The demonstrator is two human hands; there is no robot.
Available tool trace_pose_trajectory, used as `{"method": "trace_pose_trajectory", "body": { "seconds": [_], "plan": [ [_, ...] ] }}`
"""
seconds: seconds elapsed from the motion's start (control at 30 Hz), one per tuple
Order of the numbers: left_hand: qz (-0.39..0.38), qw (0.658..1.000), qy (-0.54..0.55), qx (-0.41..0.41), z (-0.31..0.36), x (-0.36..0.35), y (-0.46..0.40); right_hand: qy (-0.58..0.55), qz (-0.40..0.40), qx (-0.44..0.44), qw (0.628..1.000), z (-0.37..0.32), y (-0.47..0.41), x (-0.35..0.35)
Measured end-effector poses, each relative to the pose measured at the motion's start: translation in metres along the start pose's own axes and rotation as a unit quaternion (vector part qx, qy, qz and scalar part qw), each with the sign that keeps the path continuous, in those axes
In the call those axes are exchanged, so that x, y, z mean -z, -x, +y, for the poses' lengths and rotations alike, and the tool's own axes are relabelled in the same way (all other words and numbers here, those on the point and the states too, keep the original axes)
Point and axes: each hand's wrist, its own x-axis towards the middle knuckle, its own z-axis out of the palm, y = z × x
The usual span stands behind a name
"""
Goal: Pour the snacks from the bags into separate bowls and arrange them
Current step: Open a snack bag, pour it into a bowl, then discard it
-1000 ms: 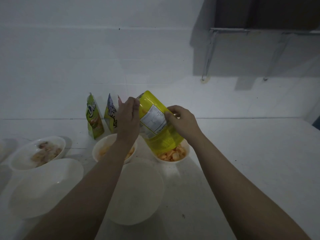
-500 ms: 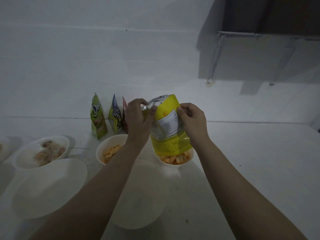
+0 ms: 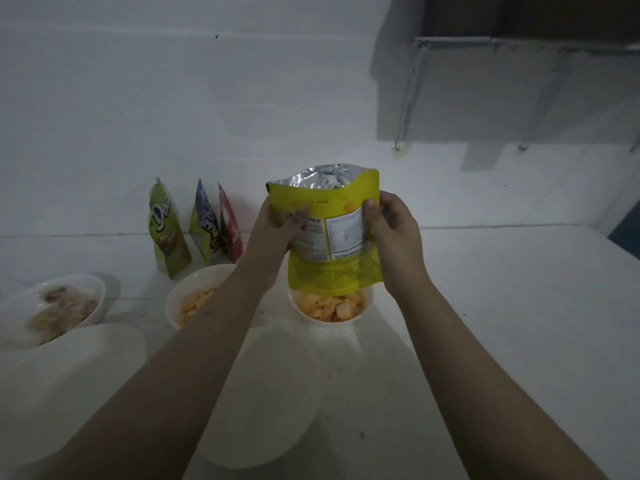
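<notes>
A yellow snack bag (image 3: 330, 233) is held upright, its silver open mouth facing up, just above a white bowl (image 3: 363, 315) filled with orange snacks. My left hand (image 3: 277, 230) grips the bag's left edge and my right hand (image 3: 393, 233) grips its right edge. A second bowl (image 3: 180, 299) with orange snacks sits to the left, partly hidden by my left forearm. Further left is a bowl (image 3: 93, 289) of brownish snacks. Two empty white bowls lie nearer me, one at the left (image 3: 69, 382) and one in the middle (image 3: 277, 393).
Three unopened bags stand against the back wall: a green one (image 3: 168, 233), a purple-yellow one (image 3: 207, 230) and a red one (image 3: 230, 230). The white counter (image 3: 502, 323) stretches to the right. A dark shelf on metal brackets (image 3: 519, 39) hangs on the wall above.
The yellow bag has been turned from tilted mouth-down over the bowl to upright, mouth up. Both hands shifted to its two side edges.
</notes>
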Motion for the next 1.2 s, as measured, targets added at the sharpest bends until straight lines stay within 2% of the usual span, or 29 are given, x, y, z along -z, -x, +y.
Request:
{"method": "trace_pose_trajectory", "body": {
  "seconds": [0.3, 0.47, 0.53, 0.67, 0.73, 0.87, 1.03, 1.2],
  "plan": [
    [-0.028, 0.999, 0.025, -0.022, 0.007, 0.006, -0.01, -0.042, -0.022, 0.018, 0.999, -0.004, -0.004, 0.0],
    [-0.025, 0.999, 0.017, -0.016, 0.002, 0.009, -0.01, -0.049, -0.071, 0.015, 0.996, -0.003, 0.0, -0.003],
    [-0.018, 1.0, 0.008, -0.022, -0.001, 0.014, -0.011, -0.038, -0.046, 0.017, 0.998, -0.004, 0.002, -0.004],
    [0.011, 1.0, 0.009, -0.015, -0.006, 0.02, -0.012, -0.016, 0.051, 0.044, 0.998, -0.001, 0.005, -0.007],
    [0.023, 1.0, 0.005, -0.008, -0.006, 0.021, -0.012, -0.021, 0.049, 0.035, 0.998, -0.001, 0.006, -0.008],
    [0.031, 0.999, -0.002, -0.009, -0.006, 0.025, -0.013, -0.04, -0.008, -0.011, 0.999, -0.001, 0.006, -0.006],
    [-0.05, 0.997, -0.056, 0.03, -0.012, 0.031, -0.005, -0.077, 0.04, 0.003, 0.996, -0.008, 0.005, -0.004],
    [-0.051, 0.994, -0.087, 0.047, -0.021, 0.03, 0.007, -0.06, 0.038, 0.023, 0.997, -0.013, 0.003, -0.006]
  ]
}}
